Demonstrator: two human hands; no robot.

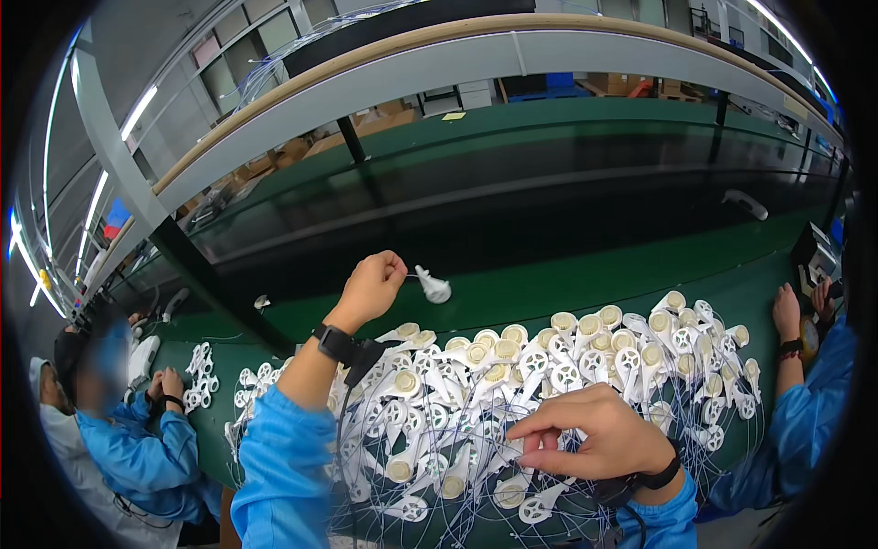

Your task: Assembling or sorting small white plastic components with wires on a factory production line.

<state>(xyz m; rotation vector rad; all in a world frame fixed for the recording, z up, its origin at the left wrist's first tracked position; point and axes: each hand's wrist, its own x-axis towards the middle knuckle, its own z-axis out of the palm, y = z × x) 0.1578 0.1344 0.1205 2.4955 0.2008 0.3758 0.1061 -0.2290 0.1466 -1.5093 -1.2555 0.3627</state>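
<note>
My left hand (373,288) is raised beyond the pile, its fingertips pinched on the thin lead of a white paddle-shaped plastic part (433,287). That part hangs just to the right of the fingers, over the far green edge. My right hand (594,435) hovers over the near right of a heap of similar white parts (535,361); its thumb and forefinger are curved and apart, with nothing visible between them. Many heap parts have round ends, some with cream discs, some with spoked openings. Thin white and bluish wires (457,503) tangle across the near side.
Behind the heap runs a dark conveyor belt (512,220), with a white piece (745,204) on it. A shelf (512,50) spans above on posts. Co-workers in blue sleeves sit at left (151,453) and right (814,393). A smaller group of white parts (201,377) lies by the left co-worker.
</note>
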